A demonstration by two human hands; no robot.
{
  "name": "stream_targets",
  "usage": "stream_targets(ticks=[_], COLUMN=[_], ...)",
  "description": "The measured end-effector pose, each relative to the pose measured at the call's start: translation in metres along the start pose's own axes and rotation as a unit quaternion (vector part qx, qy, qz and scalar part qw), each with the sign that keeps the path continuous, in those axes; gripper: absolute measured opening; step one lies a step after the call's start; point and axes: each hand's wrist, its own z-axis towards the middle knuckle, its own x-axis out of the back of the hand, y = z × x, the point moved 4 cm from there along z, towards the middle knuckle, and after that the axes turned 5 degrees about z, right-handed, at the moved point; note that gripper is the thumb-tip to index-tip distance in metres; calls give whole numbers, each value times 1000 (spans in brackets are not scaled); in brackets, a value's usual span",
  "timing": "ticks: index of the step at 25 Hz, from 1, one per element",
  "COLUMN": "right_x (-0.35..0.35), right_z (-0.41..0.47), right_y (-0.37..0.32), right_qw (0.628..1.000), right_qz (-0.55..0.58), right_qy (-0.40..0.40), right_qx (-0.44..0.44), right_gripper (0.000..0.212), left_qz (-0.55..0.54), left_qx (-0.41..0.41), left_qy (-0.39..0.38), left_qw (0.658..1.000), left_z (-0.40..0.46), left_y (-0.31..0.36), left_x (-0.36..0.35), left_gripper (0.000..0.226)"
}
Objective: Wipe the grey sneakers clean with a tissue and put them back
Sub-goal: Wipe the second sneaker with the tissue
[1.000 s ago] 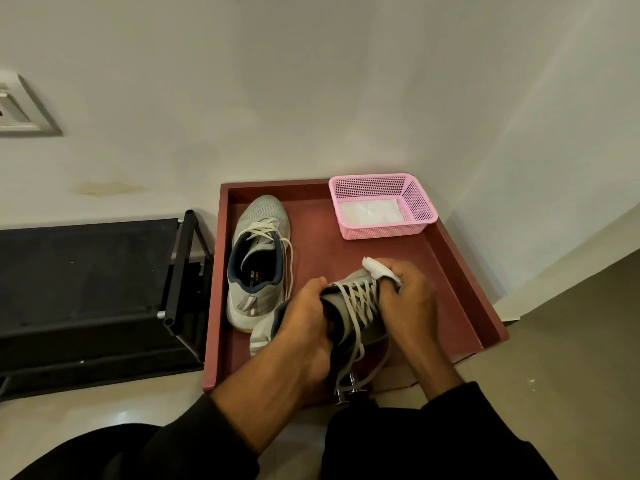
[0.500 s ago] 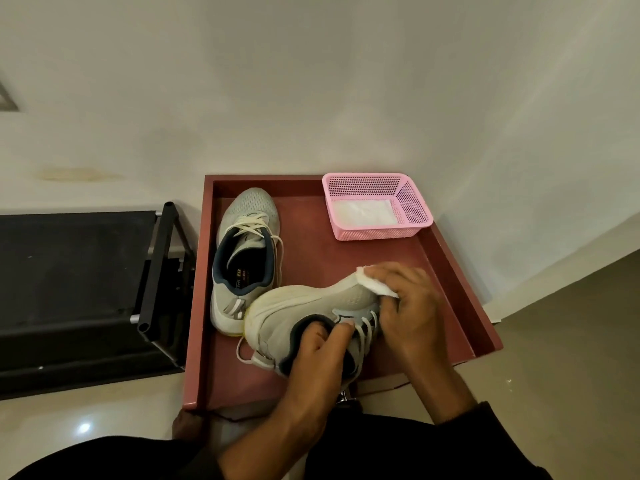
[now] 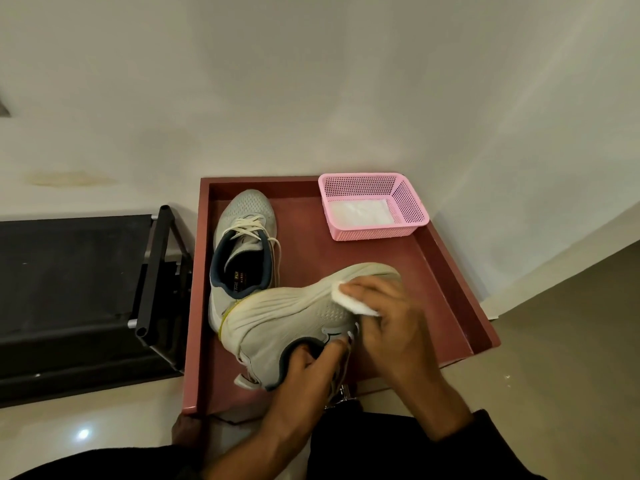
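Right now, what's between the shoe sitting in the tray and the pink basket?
Nothing: only bare red tray floor lies between the resting sneaker and the pink basket, in the head view.

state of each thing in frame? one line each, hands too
held sneaker: tipped on its side, sole edge up, over the tray
left hand: fingers curled into the held sneaker's collar
right hand: presses the tissue on the held sneaker's side
other sneaker: upright on the tray, laces loose
pink basket: upright in the tray's far corner, white sheet inside
tray: flat on the floor
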Motion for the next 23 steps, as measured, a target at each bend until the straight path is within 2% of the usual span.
stream_targets(ticks=[2, 3, 6, 7, 9, 11, 12, 13, 15, 16, 17, 21, 23], right_x=[-8, -5, 16, 15, 0, -9, -6, 1, 20, 25, 25, -3, 5], right_z=[-4, -1, 11, 10, 2, -8, -4, 4, 16, 17, 17, -2, 6], right_y=[-7, 1, 30, 27, 1, -16, -10, 5, 38, 45, 41, -1, 22], right_qw=[997, 998, 996, 996, 999, 994, 994, 997, 995, 990, 991, 992, 991], right_qz=[2, -10, -54, -53, -19, 15, 7, -11, -40, -35, -11, 108, 133], right_qy=[-41, -31, 58, 61, 13, -41, -36, -7, 79, 107, 108, -31, -9], right_qx=[62, 59, -34, -34, 30, 98, 100, 72, -43, -80, -79, 52, 8], right_gripper=[40, 42, 44, 41, 33, 36, 39, 43, 48, 49, 49, 43, 45], left_qz=[-15, -14, -32, -35, -53, -76, -87, -101, -138, -154, -168, -242, -265], left_qx=[-13, -6, 35, 35, 34, 24, 18, 18, 21, 21, 14, 20, 18], left_qy=[-38, -40, -31, -34, -31, -33, -38, -41, -46, -50, -57, -86, -96], left_qw=[999, 999, 998, 998, 998, 996, 995, 994, 989, 987, 984, 966, 959], left_z=[2, 5, 9, 9, 9, 6, 6, 6, 8, 8, 9, 7, 6], left_y=[4, 3, -1, -1, 1, 4, 5, 4, 4, 4, 4, 9, 11], left_x=[-3, -2, 3, 3, 2, 1, 1, 1, 2, 2, 0, -4, -4], left_gripper=[23, 23, 36, 39, 30, 22, 23, 32, 51, 43, 31, 23, 35])
